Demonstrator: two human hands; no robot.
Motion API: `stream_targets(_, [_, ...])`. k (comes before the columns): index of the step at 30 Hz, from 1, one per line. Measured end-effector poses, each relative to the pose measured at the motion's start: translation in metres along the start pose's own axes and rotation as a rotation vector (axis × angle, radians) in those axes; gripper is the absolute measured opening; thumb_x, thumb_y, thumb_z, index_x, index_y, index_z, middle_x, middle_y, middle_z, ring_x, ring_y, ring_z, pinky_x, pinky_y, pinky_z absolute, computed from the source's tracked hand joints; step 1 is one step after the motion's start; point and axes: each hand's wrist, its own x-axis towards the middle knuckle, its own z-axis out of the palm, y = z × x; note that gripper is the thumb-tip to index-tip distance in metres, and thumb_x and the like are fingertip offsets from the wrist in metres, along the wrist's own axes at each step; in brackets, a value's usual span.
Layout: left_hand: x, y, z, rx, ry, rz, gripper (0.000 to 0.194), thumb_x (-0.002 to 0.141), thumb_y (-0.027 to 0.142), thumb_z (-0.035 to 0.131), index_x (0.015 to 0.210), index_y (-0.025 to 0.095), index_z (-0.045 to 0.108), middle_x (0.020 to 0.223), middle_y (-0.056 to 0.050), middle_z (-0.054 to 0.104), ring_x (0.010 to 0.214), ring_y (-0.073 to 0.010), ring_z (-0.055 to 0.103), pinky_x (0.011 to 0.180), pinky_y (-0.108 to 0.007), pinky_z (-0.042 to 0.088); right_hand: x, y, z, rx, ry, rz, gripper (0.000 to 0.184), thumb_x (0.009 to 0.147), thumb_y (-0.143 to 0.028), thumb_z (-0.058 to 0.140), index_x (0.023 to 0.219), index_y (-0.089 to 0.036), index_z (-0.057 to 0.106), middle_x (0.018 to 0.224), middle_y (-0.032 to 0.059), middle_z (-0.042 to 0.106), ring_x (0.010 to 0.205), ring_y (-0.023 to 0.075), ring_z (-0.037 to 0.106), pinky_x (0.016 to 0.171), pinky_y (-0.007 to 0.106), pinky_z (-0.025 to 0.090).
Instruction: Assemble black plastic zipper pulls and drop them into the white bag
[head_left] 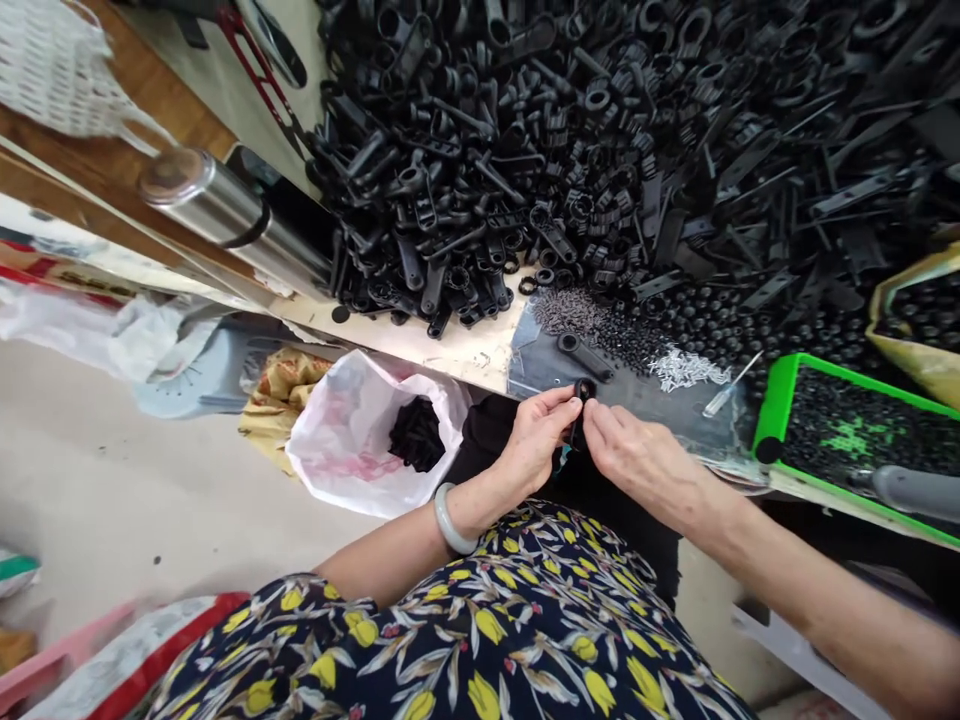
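Note:
My left hand [536, 440] and my right hand [637, 455] meet at the table's front edge, both pinched on one small black plastic part [583, 392] with a ring at its top. The left wrist wears a pale jade bangle [448, 520]. Just beyond the fingers lies another black arm-shaped part [581, 352] on a dark mat [540, 372]. A huge heap of black plastic parts [600, 150] covers the table behind. Small metal pins [686, 368] and tiny black rings [570, 312] lie scattered near the hands.
A green tray [780, 395] of small black pieces sits at the right, with a grey tool handle [911, 490] over it. A white plastic bag [360, 430] holding black parts hangs below the table edge. A steel flask [225, 215] lies at the left.

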Motion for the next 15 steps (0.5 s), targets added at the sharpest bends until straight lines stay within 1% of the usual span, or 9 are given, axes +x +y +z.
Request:
stream_targets(3, [0.0,0.001,-0.001,-0.017,0.009,0.001,0.046,0.062,0.039,0.095,0.099,0.017,0.081,0.082,-0.001,0.075,0.063,-0.0075,0.059,0.059,-0.019,0.043,0.0,-0.012,-0.002,-0.032,0.033,0.071,0.038,0.084,0.007,0.048,0.113,-0.008,0.068,0.099,0.0174,0.068,0.077,0.0254,0.058,0.057,0.037,0.047])
stream_targets(5, [0.0,0.002,-0.001,-0.012,0.013,0.008,0.045,0.062,0.039,0.095,0.099,0.017,0.081,0.082,-0.001,0.075,0.063,-0.0072,0.06,0.059,-0.019,0.044,-0.001,-0.013,-0.003,-0.021,0.061,0.096,0.041,0.085,0.007,0.047,0.118,-0.006,0.067,0.104,0.018,0.069,0.08,0.0255,0.06,0.061,0.037,0.05])
stream_targets(7, [-0.001,0.003,0.001,-0.006,0.015,0.014,0.045,0.064,0.039,0.095,0.099,0.016,0.08,0.082,-0.001,0.076,0.063,-0.0079,0.062,0.06,-0.019,0.047,-0.004,-0.009,-0.003,0.046,0.093,0.108,0.04,0.089,0.005,0.049,0.123,-0.006,0.066,0.102,0.0156,0.07,0.082,0.0243,0.063,0.066,0.035,0.053])
stream_targets(10, [-0.001,0.003,0.002,-0.003,0.01,0.012,0.047,0.066,0.04,0.094,0.102,0.016,0.078,0.084,-0.003,0.077,0.067,-0.0118,0.067,0.067,-0.024,0.055,-0.009,0.005,0.002,0.248,0.157,0.179,0.03,0.101,-0.009,0.051,0.127,-0.011,0.066,0.091,0.0077,0.069,0.079,0.0195,0.065,0.07,0.031,0.053])
stream_targets(12, [-0.001,0.002,0.003,0.006,0.008,0.005,0.047,0.067,0.04,0.093,0.104,0.015,0.078,0.085,-0.004,0.078,0.069,-0.0141,0.07,0.073,-0.028,0.059,-0.011,0.014,0.008,0.383,0.214,0.242,0.026,0.107,-0.019,0.05,0.125,-0.015,0.068,0.089,0.0048,0.069,0.076,0.0155,0.067,0.069,0.027,0.051])
stream_targets(15, [-0.001,0.002,0.003,0.018,0.012,-0.007,0.046,0.069,0.04,0.092,0.106,0.015,0.078,0.086,-0.006,0.079,0.07,-0.0156,0.072,0.077,-0.031,0.06,-0.01,0.025,0.016,0.501,0.274,0.267,0.024,0.109,-0.025,0.05,0.114,-0.019,0.073,0.09,0.0036,0.072,0.077,0.0128,0.069,0.07,0.024,0.049])
